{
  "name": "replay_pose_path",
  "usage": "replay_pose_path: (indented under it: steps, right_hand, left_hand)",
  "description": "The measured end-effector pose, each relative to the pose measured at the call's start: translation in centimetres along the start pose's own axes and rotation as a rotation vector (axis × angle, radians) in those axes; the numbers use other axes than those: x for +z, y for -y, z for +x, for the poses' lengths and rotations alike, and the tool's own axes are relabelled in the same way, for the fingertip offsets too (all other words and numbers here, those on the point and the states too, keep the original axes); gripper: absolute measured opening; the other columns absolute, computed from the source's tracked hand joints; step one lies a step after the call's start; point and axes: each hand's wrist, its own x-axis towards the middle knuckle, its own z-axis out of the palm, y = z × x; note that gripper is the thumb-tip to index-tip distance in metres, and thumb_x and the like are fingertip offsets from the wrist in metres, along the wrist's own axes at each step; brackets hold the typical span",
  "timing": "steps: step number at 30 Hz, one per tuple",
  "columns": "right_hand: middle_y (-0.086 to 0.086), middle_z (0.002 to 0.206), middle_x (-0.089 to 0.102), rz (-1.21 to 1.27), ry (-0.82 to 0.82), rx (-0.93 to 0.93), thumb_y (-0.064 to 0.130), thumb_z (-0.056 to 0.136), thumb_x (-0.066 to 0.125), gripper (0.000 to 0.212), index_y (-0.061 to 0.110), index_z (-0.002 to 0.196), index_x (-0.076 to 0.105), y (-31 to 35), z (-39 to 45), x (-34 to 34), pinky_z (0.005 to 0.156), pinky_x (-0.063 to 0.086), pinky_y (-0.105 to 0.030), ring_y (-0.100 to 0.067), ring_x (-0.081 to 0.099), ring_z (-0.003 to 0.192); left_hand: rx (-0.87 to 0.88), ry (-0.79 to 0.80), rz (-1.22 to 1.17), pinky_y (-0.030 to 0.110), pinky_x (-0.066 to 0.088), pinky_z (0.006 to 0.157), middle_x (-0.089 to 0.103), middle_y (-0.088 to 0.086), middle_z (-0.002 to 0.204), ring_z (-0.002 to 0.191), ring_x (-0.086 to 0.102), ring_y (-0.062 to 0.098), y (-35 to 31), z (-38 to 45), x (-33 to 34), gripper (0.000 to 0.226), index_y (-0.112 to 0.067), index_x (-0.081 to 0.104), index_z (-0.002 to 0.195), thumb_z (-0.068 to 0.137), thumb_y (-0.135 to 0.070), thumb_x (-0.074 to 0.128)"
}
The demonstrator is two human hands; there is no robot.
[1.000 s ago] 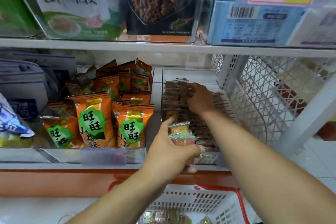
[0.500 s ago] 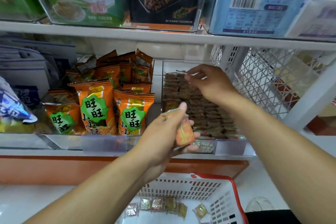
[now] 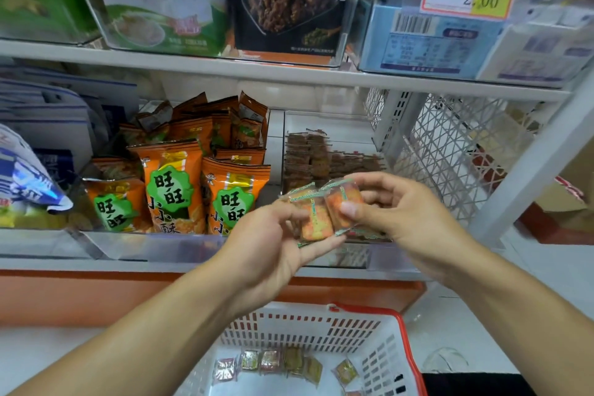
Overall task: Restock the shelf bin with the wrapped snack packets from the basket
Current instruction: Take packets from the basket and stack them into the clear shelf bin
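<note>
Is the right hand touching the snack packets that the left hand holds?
Touching. The head view shows the right hand with its thumb pressed on the snack packets.

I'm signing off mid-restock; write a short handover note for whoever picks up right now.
Left hand: holds a small stack of wrapped packets in front of the shelf bin.
Right hand: fingers pinch the right-hand packet of that stack.
Done: bin already holds rows of packets.
Left: place the held packets, then the handful of loose packets lying in the white basket below.
</note>
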Motion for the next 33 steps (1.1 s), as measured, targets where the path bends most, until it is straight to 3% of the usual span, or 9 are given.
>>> replay_pose_path:
  steps: [6, 10, 16, 18, 21, 23, 27, 30, 33]
  right_hand:
    - [-0.019, 0.107, 0.075, 0.191, 0.115, 0.144, 0.011, 0.07, 0.079, 0.039, 0.008, 0.109, 0.075, -0.4, -1.0, 0.1, 0.072, 0.059, -0.024, -0.021, 0.073, 0.09]
    - [-0.015, 0.105, 0.074, 0.151, 0.104, 0.085, 0.016, 0.068, 0.082, 0.034, 0.013, 0.102, 0.076, -0.3, -1.4, 0.0, 0.078, 0.058, -0.027, -0.02, 0.072, 0.093]
    - [-0.016, 0.116, 0.072, 0.23, 0.135, 0.191, 0.017, 0.072, 0.081, 0.048, 0.016, 0.12, 0.071, -1.1, -1.7, 0.3, 0.083, 0.06, -0.033, -0.024, 0.072, 0.098]
    - [-0.013, 0.114, 0.073, 0.195, 0.189, 0.201, 0.019, 0.077, 0.082, 0.045, 0.017, 0.12, 0.071, -1.1, -1.9, 0.2, 0.075, 0.057, -0.03, -0.018, 0.07, 0.091]
    - [-0.009, 0.107, 0.074, 0.07, 0.173, 0.117, 0.02, 0.076, 0.084, 0.038, 0.021, 0.113, 0.073, -1.3, -2.0, -0.1, 0.066, 0.05, -0.024, -0.014, 0.065, 0.083]
    - [-0.008, 0.103, 0.073, -0.072, 0.104, -0.052, 0.018, 0.075, 0.086, 0.036, 0.026, 0.106, 0.071, -1.4, -2.1, -0.2, 0.067, 0.052, -0.025, -0.017, 0.066, 0.087]
    - [0.007, 0.108, 0.065, -0.352, -0.027, -0.377, -0.003, 0.076, 0.083, 0.042, 0.033, 0.094, 0.072, -2.3, -2.2, 0.2, 0.077, 0.054, -0.024, -0.017, 0.066, 0.103]
    - [0.009, 0.111, 0.065, -0.257, -0.03, -0.356, -0.02, 0.08, 0.069, 0.054, 0.033, 0.089, 0.077, -2.9, -2.2, 0.5, 0.086, 0.054, -0.021, -0.018, 0.067, 0.108]
    - [0.006, 0.119, 0.069, -0.123, -0.06, -0.275, -0.02, 0.09, 0.053, 0.059, 0.033, 0.098, 0.078, -3.1, -1.9, 0.4, 0.088, 0.055, -0.023, -0.015, 0.066, 0.115]
  left_hand:
    - [0.053, 0.014, 0.181, 0.055, 0.061, 0.086, 0.073, 0.018, 0.121, 0.112, 0.072, 0.031, 0.4, -0.3, -0.4, 0.029, -0.003, 0.059, 0.13, 0.105, -0.008, 0.046]
    - [0.099, -0.04, 0.267, 0.04, 0.064, 0.073, 0.077, 0.014, 0.112, 0.1, 0.076, 0.029, 0.8, -0.1, -0.8, 0.029, -0.007, 0.064, 0.125, 0.1, -0.02, 0.059]
    - [0.12, -0.05, 0.446, 0.031, 0.063, 0.066, 0.078, 0.003, 0.113, 0.103, 0.075, 0.016, 1.1, 0.0, -0.8, 0.039, -0.022, 0.07, 0.12, 0.085, -0.039, 0.07]
    - [0.099, -0.05, 0.453, 0.027, 0.061, 0.063, 0.077, 0.002, 0.115, 0.105, 0.074, 0.015, 1.3, -0.1, -0.7, 0.039, -0.023, 0.072, 0.119, 0.086, -0.043, 0.069]
    - [0.012, -0.064, 0.385, 0.03, 0.061, 0.064, 0.078, 0.007, 0.114, 0.101, 0.076, 0.02, 1.5, -0.1, -0.5, 0.042, -0.019, 0.078, 0.115, 0.091, -0.05, 0.062]
    - [-0.073, -0.076, 0.303, 0.033, 0.062, 0.064, 0.077, 0.013, 0.113, 0.096, 0.077, 0.025, 1.5, -0.2, -0.4, 0.046, -0.015, 0.081, 0.108, 0.091, -0.052, 0.059]
    - [-0.125, -0.013, 0.192, 0.032, 0.065, 0.065, 0.075, 0.022, 0.112, 0.087, 0.077, 0.026, 1.5, -0.1, -0.4, 0.038, -0.009, 0.08, 0.107, 0.081, -0.036, 0.074]
    - [-0.044, -0.008, 0.161, 0.031, 0.064, 0.063, 0.074, 0.024, 0.112, 0.087, 0.077, 0.027, 1.8, 0.1, -0.4, 0.047, 0.0, 0.074, 0.116, 0.073, -0.017, 0.077]
    - [0.076, -0.058, 0.211, 0.031, 0.063, 0.066, 0.077, 0.019, 0.109, 0.092, 0.077, 0.026, 2.0, 0.2, -0.5, 0.054, -0.004, 0.064, 0.123, 0.071, -0.011, 0.078]
